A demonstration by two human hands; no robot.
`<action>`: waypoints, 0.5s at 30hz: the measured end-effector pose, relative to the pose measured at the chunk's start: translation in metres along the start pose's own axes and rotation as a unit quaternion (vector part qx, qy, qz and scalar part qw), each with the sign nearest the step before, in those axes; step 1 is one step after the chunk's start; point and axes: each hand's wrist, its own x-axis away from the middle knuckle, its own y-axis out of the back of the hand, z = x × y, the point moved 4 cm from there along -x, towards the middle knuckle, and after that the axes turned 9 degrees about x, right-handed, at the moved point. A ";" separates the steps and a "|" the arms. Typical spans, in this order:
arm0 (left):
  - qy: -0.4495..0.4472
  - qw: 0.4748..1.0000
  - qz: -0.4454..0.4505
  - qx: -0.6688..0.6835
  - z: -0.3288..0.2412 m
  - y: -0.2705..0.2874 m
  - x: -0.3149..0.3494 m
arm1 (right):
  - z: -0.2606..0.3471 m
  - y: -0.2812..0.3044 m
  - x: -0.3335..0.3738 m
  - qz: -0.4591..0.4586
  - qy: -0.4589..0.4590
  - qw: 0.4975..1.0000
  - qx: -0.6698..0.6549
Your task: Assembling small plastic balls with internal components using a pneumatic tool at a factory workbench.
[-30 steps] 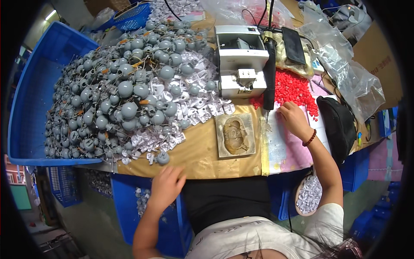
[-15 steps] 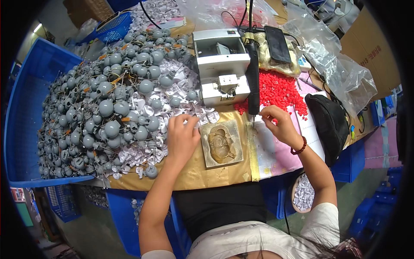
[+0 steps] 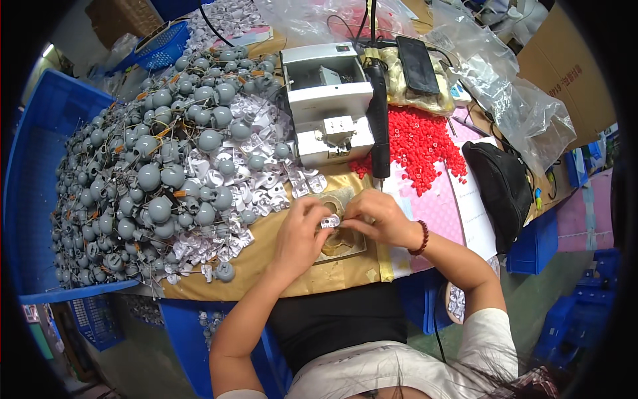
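Observation:
Above the square block with a hollowed recess [image 3: 355, 249], my two hands meet. My left hand [image 3: 297, 234] pinches a small white plastic piece [image 3: 329, 221] between thumb and fingers. My right hand [image 3: 387, 218], with a beaded bracelet at the wrist, has its fingertips closed against the piece's right side; anything tiny between them cannot be made out. The hands hide much of the block. Just beyond them hangs a black electric screwdriver [image 3: 379, 126], its tip pointing down. A white screw feeder [image 3: 329, 100] stands left of the screwdriver.
Grey round-headed parts with wires [image 3: 147, 177] form a large heap on the left, beside a blue bin [image 3: 26, 199]. Loose white pieces [image 3: 252, 178] border it. Small red parts [image 3: 419, 143], a phone [image 3: 417, 65], a black pouch [image 3: 495, 193] and plastic bags [image 3: 518, 100] lie right.
My right hand has moved left from the screwdriver tip to meet my left hand over the block. The left hand has shifted right, and the white piece now shows in its fingers.

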 end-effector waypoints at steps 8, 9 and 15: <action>0.085 0.995 0.055 0.021 0.003 0.038 -0.031 | 0.008 -0.030 0.000 0.028 0.137 0.975 0.172; 0.044 0.999 -0.008 -0.012 0.006 0.049 -0.040 | 0.010 -0.030 0.001 0.035 0.138 0.973 0.184; -0.131 0.945 -0.151 -0.258 0.002 0.085 -0.127 | 0.010 -0.031 0.005 0.047 0.098 0.975 0.192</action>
